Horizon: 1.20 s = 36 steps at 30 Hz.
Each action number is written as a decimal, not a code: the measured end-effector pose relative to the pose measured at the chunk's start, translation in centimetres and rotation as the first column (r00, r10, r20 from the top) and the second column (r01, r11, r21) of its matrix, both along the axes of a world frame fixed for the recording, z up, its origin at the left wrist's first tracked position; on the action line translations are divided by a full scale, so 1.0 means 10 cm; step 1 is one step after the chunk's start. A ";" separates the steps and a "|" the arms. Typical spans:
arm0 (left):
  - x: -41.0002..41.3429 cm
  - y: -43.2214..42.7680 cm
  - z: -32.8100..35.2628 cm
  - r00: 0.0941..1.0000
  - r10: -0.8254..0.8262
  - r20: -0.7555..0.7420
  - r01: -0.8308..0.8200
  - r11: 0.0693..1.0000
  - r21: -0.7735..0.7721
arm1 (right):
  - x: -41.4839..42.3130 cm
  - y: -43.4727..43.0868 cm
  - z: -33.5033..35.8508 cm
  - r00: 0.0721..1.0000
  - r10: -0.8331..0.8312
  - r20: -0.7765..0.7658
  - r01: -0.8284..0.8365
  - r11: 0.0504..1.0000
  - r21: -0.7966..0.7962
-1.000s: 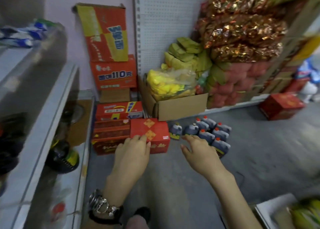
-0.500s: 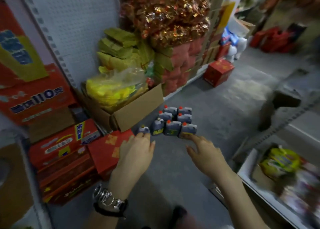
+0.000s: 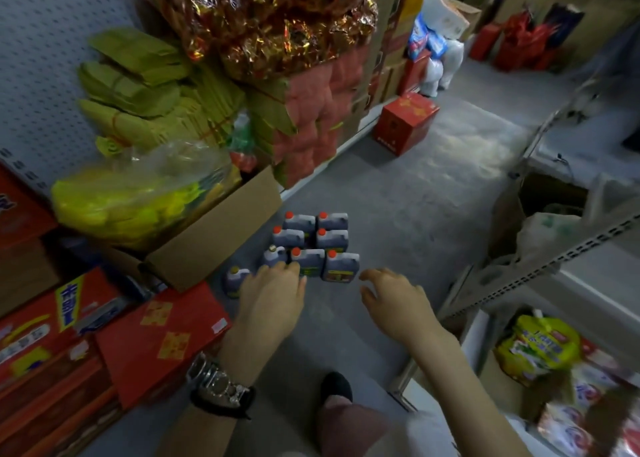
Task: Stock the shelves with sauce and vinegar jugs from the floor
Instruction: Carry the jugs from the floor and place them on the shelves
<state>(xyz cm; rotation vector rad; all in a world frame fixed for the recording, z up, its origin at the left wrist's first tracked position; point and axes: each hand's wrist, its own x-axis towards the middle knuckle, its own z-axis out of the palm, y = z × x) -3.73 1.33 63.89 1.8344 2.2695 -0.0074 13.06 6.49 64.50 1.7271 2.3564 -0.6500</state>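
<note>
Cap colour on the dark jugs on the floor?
Orange-red on six jugs; the two leftmost jugs have pale yellowish caps. Head view.

The jugs are dark with orange-red caps. The box is red; the floor is grey.

Dim, even indoor light — soft shadows, motion blur at the edges, wide-angle bending throughout.

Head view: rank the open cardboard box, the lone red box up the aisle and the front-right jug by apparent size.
1. cardboard box
2. red box, though farther off, so likely bigger than it looks
3. jug, clearly smallest
</note>
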 end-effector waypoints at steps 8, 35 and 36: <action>0.08 1.24 -0.12 0.998 0.068 0.010 -0.068 0.997 -0.033 | 0.16 1.34 -0.24 0.985 0.083 0.152 -0.077 0.996 -0.045; -0.30 4.03 -1.89 0.979 -0.190 0.077 0.205 0.922 -0.329 | -0.05 3.66 -2.31 0.989 0.063 0.133 -0.028 0.969 -0.247; -0.25 4.12 -2.05 0.979 -0.184 0.083 0.201 0.922 -0.331 | -0.05 3.72 -2.48 0.988 0.078 0.136 -0.044 0.969 -0.244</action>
